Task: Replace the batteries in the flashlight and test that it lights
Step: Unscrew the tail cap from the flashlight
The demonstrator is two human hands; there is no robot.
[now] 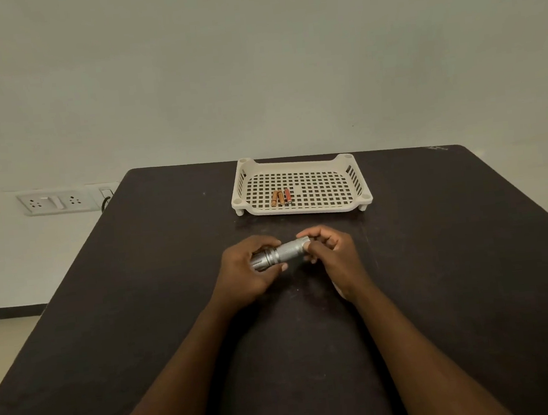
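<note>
Setting: a plain pale wall behind a dark matte table; a white socket plate is fixed to the wall beyond the table's left edge.

Task item: a silver knurled metal flashlight is held just above the table's middle, lying roughly level, head toward the left edge and tail toward the right edge.

Hands: the left hand is wrapped round the head end, fingers curled over it, thumb underneath. The right hand pinches the tail end between thumb and fingertips, the remaining fingers loosely curled. Whether the tail cap is tight, loosened or already off cannot be told.

Surroundings: a cream perforated plastic tray stands near the far edge, well apart from the hands. Three small orange-brown cylindrical batteries lie side by side on its left half.

Risks, as judged: if the cap is being unscrewed, it or the cells inside may drop and roll across the table toward an edge. The fingertip pinch on the knurling may slip. New and used cells could be confused if placed together in the tray. Polarity may be reversed on refitting.
</note>
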